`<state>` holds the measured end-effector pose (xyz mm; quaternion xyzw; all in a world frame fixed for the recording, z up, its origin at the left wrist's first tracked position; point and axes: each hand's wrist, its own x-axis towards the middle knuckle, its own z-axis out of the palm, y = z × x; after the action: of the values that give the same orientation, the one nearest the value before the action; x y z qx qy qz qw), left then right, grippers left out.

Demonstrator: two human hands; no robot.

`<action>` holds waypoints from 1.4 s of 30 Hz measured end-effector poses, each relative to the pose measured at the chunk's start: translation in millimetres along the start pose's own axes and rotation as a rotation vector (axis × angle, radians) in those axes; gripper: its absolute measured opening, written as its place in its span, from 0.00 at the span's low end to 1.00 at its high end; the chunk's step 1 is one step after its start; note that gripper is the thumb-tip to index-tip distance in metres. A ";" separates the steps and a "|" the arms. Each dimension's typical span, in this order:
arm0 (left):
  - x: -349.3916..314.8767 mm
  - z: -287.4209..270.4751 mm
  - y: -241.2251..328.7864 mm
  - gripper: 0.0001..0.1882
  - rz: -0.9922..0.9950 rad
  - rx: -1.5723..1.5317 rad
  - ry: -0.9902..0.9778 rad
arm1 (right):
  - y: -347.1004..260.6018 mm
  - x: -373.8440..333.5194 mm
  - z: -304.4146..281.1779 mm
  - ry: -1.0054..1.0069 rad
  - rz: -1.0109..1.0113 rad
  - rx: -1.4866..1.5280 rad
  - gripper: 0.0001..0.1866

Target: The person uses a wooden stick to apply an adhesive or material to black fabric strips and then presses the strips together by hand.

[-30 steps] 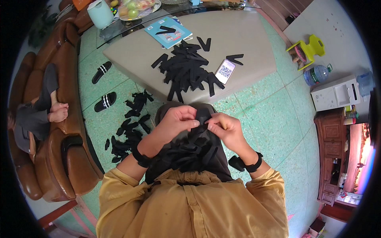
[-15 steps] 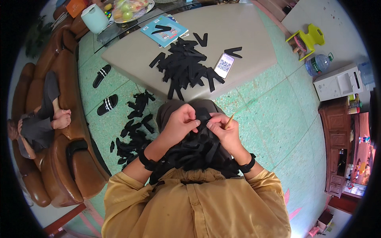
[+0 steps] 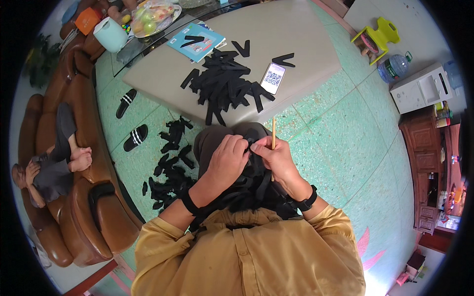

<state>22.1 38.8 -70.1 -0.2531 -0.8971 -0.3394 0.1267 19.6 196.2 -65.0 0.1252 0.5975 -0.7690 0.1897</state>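
Note:
Over my lap, my left hand (image 3: 228, 157) is closed, its fingertips pinching a small black fabric strip (image 3: 253, 134). Close beside it, my right hand (image 3: 280, 162) pinches the same black piece between thumb and forefinger. A thin pale wooden stick (image 3: 273, 127) is also held in the right hand, standing nearly upright in the picture, its lower end showing below the palm. The fingers hide much of the strip. More black strips (image 3: 239, 195) lie heaped on my lap, between my forearms.
Ahead stands a beige padded bench (image 3: 291, 29) bearing a pile of black strips (image 3: 219, 81), a phone (image 3: 273, 78) and a blue book (image 3: 197, 42). More black pieces (image 3: 170, 180) and slippers (image 3: 135, 137) lie on the floor at left. Someone sits on the brown sofa (image 3: 116, 217).
The wooden stick has swung from a slant to nearly upright in my right hand. My left fingers have curled over the black strip. The view has shifted slightly.

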 end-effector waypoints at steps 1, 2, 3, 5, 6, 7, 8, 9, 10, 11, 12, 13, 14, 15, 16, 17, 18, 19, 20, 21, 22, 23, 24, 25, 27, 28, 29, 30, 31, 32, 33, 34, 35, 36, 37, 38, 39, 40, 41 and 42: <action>-0.2 0.7 -2.3 0.12 -0.011 -0.014 0.022 | -1.0 -1.6 2.2 0.020 -0.094 -0.085 0.02; -0.3 -2.0 -4.4 0.12 -0.009 -0.014 0.019 | -1.4 -2.8 0.8 0.022 -0.094 -0.082 0.02; -0.3 -6.4 -6.6 0.10 -0.208 -0.273 -0.043 | -2.0 -3.9 -2.3 -0.008 -0.158 -0.148 0.03; -1.4 -5.8 -9.9 0.07 -0.491 -0.937 -0.050 | -3.7 -6.4 -4.4 -0.040 -0.223 -0.212 0.04; -3.4 -5.6 -11.8 0.07 -0.492 -0.936 -0.052 | -4.4 -7.2 -4.5 -0.079 -0.289 -0.194 0.05; -5.8 -6.9 -14.2 0.06 -0.537 -1.092 -0.092 | -4.7 -7.7 -4.9 -0.115 -0.356 -0.174 0.06; -7.6 -8.1 -15.4 0.05 -0.583 -1.248 -0.132 | -4.6 -7.8 -6.2 -0.112 -0.355 -0.171 0.06; -8.3 -9.1 -15.1 0.05 -0.584 -1.247 -0.137 | -4.6 -7.8 -8.1 -0.155 -0.333 -0.152 0.06; -8.6 -10.3 -14.5 0.05 -0.618 -1.295 -0.143 | -4.8 -7.4 -10.0 -0.198 -0.310 -0.134 0.07; -8.4 -11.5 -13.8 0.05 -0.653 -1.343 -0.149 | -5.3 -7.3 -11.8 -0.195 -0.309 -0.131 0.07; -6.8 -12.8 -12.4 0.05 -0.655 -1.343 -0.154 | -6.2 -7.1 -13.6 -0.221 -0.331 -0.191 0.08; -4.0 -14.1 -10.2 0.05 -0.664 -1.291 -0.159 | -7.4 -6.1 -14.3 -0.251 -0.353 -0.251 0.09; -2.0 -14.5 -8.6 0.05 -0.674 -1.238 -0.165 | -8.8 -4.6 -14.2 -0.250 -0.350 -0.250 0.09; -1.1 -14.1 -7.6 0.05 -0.677 -1.239 -0.166 | -10.3 -3.0 -13.9 -0.246 -0.529 -0.405 0.09; -1.2 -14.3 -5.6 0.06 -0.650 -1.230 -0.154 | -11.0 -3.8 -13.1 -0.240 -0.714 -0.563 0.09; -1.4 -14.8 -3.8 0.06 -0.624 -1.221 -0.141 | -10.4 -5.1 -12.1 -0.239 -0.717 -0.563 0.09; -2.6 -16.4 -1.2 0.06 -0.620 -1.220 -0.141 | -9.6 -6.6 -10.7 -0.235 -0.537 -0.413 0.09; -2.7 -17.1 0.4 0.07 -0.637 -1.280 -0.095 | -9.2 -6.0 -10.6 -0.225 -0.353 -0.262 0.08; -2.6 -17.2 1.3 0.07 -0.653 -1.339 -0.048 | -6.5 -3.6 -12.3 -0.220 -0.354 -0.262 0.08; -2.2 -15.2 0.5 0.07 -0.651 -1.340 -0.053 | -1.6 0.0 -15.2 -0.316 -0.164 0.000 0.08; -3.3 -12.7 -0.8 0.07 -0.680 -1.314 -0.030 | -2.0 -0.3 -12.6 -0.307 -0.097 0.029 0.07; -3.5 -11.4 -1.4 0.07 -0.707 -1.288 -0.008 | -2.3 -0.9 -10.3 -0.295 -0.032 0.060 0.07; -2.6 -12.4 -0.6 0.07 -0.706 -1.287 -0.007 | -1.2 -1.2 -8.4 -0.297 -0.033 0.059 0.07; -1.2 -12.6 0.9 0.06 -0.673 -1.152 -0.024 | 0.5 -1.3 -8.2 -0.254 -0.145 0.016 0.06; -0.2 -11.4 1.1 0.06 -0.637 -1.020 -0.039 | 0.9 -3.4 -8.6 -0.201 -0.262 -0.037 0.06; -2.0 -10.2 1.1 0.05 -0.613 -0.981 -0.050 | 2.6 -4.9 -8.0 -0.200 -0.261 -0.038 0.06; -3.5 -9.3 1.3 0.05 -0.589 -0.943 -0.061 | 4.7 -5.7 -6.9 -0.150 -0.305 -0.083 0.06; -4.6 -9.7 2.2 0.05 -0.589 -0.945 -0.062 | 5.9 -6.1 -6.4 -0.101 -0.349 -0.128 0.06; -5.5 -11.2 3.5 0.04 -0.606 -0.957 -0.050 | 5.5 -6.5 -6.9 -0.101 -0.346 -0.129 0.06; -6.2 -12.4 4.3 0.04 -0.623 -0.969 -0.037 | 4.1 -7.3 -7.6 -0.093 -0.384 -0.221 0.06; -7.0 -13.0 4.4 0.04 -0.626 -0.970 -0.035 | 2.5 -8.1 -8.3 -0.085 -0.421 -0.313 0.06; -7.3 -14.0 3.7 0.05 -0.542 -0.873 -0.072 | -0.5 -8.1 -8.3 -0.088 -0.419 -0.315 0.06; -7.4 -15.2 2.9 0.05 -0.459 -0.776 -0.107 | -4.2 -8.1 -8.4 -0.088 -0.617 -0.483 0.06; -5.9 -18.5 3.3 0.05 -0.461 -0.777 -0.102 | -6.5 -7.4 -9.0 -0.088 -0.816 -0.652 0.06; -2.4 -22.8 5.4 0.05 -0.386 -0.659 -0.147 | -3.1 -4.3 -12.4 -0.107 -0.871 -0.689 0.07; 0.6 -25.9 7.4 0.06 -0.311 -0.541 -0.190 | -2.4 -3.3 -13.7 -0.109 -0.870 -0.693 0.07; 2.5 -26.8 8.6 0.06 -0.314 -0.534 -0.181 | -1.8 -3.1 -14.8 -0.128 -0.820 -0.616 0.06; 1.1 -24.8 7.6 0.06 -0.317 -0.535 -0.175 | -1.4 -3.5 -14.5 -0.150 -0.769 -0.538 0.06; -0.8 -20.8 6.0 0.06 -0.303 -0.548 -0.091 | -3.2 -6.6 -13.2 -0.156 -0.769 -0.541 0.06; -2.0 -17.8 5.6 0.06 -0.288 -0.560 -0.008 | -6.8 -12.1 -11.2 -0.129 -0.571 -0.464 0.06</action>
<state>27.8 29.7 -54.7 -0.1498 -0.7958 -0.5868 -0.0008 27.1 210.2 -56.9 -0.1415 0.7535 -0.6414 0.0282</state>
